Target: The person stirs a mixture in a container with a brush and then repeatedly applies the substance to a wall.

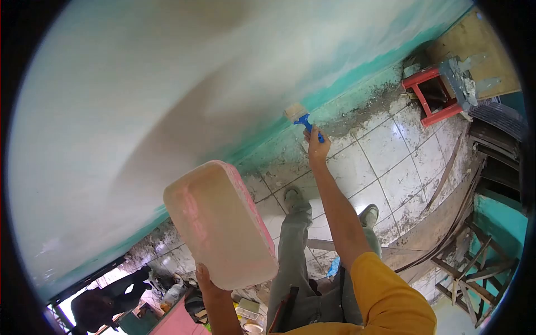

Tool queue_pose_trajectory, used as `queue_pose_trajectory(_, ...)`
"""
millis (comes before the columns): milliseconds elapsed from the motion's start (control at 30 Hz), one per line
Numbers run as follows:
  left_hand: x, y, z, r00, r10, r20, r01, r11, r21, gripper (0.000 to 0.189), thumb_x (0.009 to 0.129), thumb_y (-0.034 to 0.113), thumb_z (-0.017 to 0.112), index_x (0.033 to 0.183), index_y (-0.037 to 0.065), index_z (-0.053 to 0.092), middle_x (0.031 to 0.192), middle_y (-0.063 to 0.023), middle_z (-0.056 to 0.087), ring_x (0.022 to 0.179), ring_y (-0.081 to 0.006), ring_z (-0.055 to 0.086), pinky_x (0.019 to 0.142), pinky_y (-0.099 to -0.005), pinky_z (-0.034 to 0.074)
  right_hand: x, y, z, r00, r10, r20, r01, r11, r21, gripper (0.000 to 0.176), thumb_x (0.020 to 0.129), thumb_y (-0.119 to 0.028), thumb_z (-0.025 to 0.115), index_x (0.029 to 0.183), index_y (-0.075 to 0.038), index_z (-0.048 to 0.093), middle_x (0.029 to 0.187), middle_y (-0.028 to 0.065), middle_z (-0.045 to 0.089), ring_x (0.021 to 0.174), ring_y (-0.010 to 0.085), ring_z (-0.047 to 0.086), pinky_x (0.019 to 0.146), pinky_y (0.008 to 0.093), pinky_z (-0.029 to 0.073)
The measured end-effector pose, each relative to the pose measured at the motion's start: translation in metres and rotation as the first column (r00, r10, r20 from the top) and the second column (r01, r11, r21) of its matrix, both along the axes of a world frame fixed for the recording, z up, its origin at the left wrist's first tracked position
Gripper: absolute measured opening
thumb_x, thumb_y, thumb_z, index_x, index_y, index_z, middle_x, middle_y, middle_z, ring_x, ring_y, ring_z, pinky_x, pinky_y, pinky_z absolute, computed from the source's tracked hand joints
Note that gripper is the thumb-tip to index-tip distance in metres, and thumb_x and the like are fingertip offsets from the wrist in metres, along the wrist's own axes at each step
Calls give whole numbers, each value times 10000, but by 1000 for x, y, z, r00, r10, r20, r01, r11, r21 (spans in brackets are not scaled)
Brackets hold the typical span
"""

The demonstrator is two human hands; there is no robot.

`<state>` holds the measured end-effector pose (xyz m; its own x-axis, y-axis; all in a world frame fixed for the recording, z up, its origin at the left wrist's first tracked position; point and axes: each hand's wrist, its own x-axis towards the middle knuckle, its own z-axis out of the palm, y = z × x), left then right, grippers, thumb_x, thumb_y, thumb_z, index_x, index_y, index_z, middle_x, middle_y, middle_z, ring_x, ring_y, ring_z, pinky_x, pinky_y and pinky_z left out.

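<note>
My right hand point(319, 147) is closed round the blue handle of a paintbrush point(304, 119). Its pale, wide bristles are at the lower part of the wall point(184, 106), where whitish paint meets a turquoise band. In my left hand point(207, 279) is a large rectangular tub point(226, 229) with a pink edge, held by its near lower end. The tub is coated in off-white, with pink showing through along one side. The fingers of my left hand are mostly hidden behind it.
Dirty white floor tiles point(385, 148) lie under my feet. A red stool point(435, 96) stands by the wall at upper right. Wooden frames point(474, 273) and long boards are at right. Someone in dark clothes point(103, 304) is at lower left, near a pink surface point(176, 319) with clutter.
</note>
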<state>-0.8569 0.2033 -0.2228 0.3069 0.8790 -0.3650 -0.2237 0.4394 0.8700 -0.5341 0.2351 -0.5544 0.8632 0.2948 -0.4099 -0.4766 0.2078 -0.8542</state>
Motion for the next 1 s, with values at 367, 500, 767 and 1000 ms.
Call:
queue_pose_trajectory(367,52,4,58,970,-193,149,207,975,-85,702,917,461,611,1422,22,399,1345,-129,537,1223,-292,544,1007,-450,475,24,-113,205,1000,-12,-17,12,1000,2,333,986,-325,590,1085,-8,622,923,73,668,770,151,643,709,292,532)
queue_pose_trajectory(500,75,19,92,972,-170,160,201,959,-200,773,827,404,742,1406,54,370,1311,-105,524,1196,-252,555,978,-417,500,34,-134,342,997,-49,58,45,997,59,314,995,-329,566,1051,-25,618,868,52,641,683,130,600,655,288,516)
queue_pose_trajectory(767,114,33,176,894,-348,282,379,923,-64,736,867,357,719,1414,51,335,1329,-101,501,1258,-205,495,1045,-372,428,12,-131,568,912,-262,315,158,934,320,316,1012,-350,518,916,-53,566,748,55,593,562,139,530,532,287,437)
queue_pose_trajectory(1000,131,29,221,866,-383,320,412,911,-24,719,877,332,717,1410,43,329,1338,-123,493,1252,-198,495,1048,-368,422,-32,-128,639,723,-66,687,37,998,58,326,1016,-276,534,892,19,597,750,91,609,535,127,546,482,260,419)
